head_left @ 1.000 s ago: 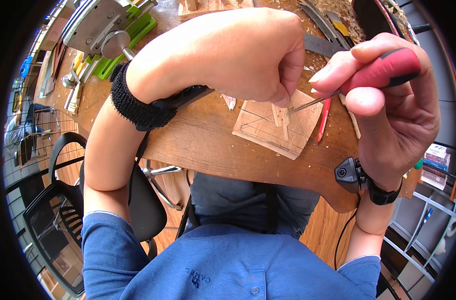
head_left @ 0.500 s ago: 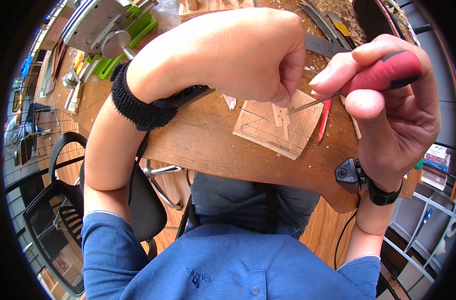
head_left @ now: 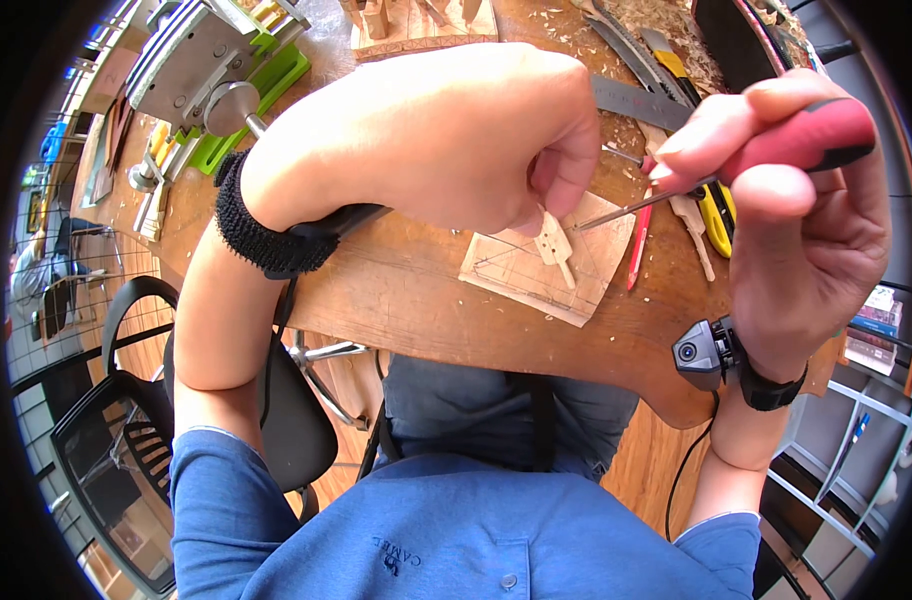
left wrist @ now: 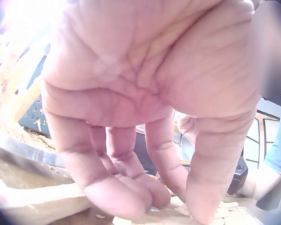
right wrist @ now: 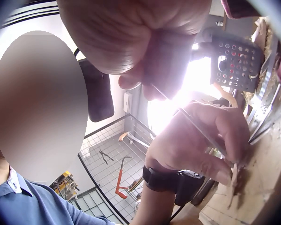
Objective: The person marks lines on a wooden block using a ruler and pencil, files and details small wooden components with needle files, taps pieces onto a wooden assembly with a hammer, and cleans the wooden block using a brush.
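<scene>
Head view alone shows right hand (head_left: 806, 210) gripping file (head_left: 766, 140), left hand (head_left: 446, 130) pinching wood piece (head_left: 554, 240).

Left hand (head_left: 446, 140) lifts its fingers a bit, so the small wooden piece (head_left: 554, 243) shows now, and a yellow knife (head_left: 718, 212) appears under the right hand (head_left: 796, 200).

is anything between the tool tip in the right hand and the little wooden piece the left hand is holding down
Nothing visible. The tool in the right hand runs across open bench straight to the wooden piece, which the left hand pins from the other side.
</scene>
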Demonstrator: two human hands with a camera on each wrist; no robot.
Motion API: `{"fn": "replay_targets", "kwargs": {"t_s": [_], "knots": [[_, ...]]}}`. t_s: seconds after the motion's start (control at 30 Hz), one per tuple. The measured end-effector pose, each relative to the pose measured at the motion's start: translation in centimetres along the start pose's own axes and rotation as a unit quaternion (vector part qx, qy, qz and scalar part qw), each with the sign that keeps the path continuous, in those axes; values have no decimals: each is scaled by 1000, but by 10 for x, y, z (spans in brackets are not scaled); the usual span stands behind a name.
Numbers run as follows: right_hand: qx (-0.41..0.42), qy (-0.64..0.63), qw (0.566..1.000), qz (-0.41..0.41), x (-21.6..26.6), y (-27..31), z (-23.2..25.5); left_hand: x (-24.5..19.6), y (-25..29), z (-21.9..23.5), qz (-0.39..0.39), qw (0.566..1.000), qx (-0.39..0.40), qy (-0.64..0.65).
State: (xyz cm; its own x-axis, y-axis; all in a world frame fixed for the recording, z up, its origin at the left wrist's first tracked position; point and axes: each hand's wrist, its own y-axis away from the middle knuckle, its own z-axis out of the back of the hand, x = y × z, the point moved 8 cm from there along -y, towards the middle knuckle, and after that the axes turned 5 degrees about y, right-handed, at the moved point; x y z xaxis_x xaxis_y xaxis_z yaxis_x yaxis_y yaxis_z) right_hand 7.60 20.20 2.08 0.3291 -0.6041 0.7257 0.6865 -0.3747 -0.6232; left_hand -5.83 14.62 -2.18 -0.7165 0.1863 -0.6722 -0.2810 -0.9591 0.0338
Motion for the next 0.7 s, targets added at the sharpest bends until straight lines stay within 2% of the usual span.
{"fn": "replay_targets", "kwargs": {"t_s": [0.1, 0.17, 0.23, 0.27, 0.3, 0.37, 0.4, 0.5, 0.6, 0.7], "knots": [[-31, -17, 999, -9, 0, 0, 7, 1, 1, -1, -12, 1000, -4, 9], [-12, -11, 1000, -23, 15, -8, -4, -3, 2, 0, -30, 1000, 1, -1], [5, -3, 999, -38, 13, -7, -7, -13, 4, 6, -53, 996, -35, -67], [-10, -5, 1000, -30, 5, -3, -3, -16, 5, 8, -93, 987, -85, -95], [-24, -7, 999, -22, 0, 0, 1, -15, 5, 8, -97, 987, -82, -95], [-27, -14, 999, -15, 0, 1, 1, -18, 7, 7, -97, 985, -76, -120], [-34, -18, 999, -23, 0, 2, 1, -12, 7, 4, -48, 995, -31, -87], [-37, -32, 998, -29, -4, 4, 2, -10, 9, 2, -54, 995, 0, -85], [-37, -30, 999, -17, -2, 4, 0, -6, 9, 5, -48, 997, -19, -57], [-34, -34, 998, -41, -2, 3, -1, -7, 7, 6, -38, 997, -9, -67]]}}
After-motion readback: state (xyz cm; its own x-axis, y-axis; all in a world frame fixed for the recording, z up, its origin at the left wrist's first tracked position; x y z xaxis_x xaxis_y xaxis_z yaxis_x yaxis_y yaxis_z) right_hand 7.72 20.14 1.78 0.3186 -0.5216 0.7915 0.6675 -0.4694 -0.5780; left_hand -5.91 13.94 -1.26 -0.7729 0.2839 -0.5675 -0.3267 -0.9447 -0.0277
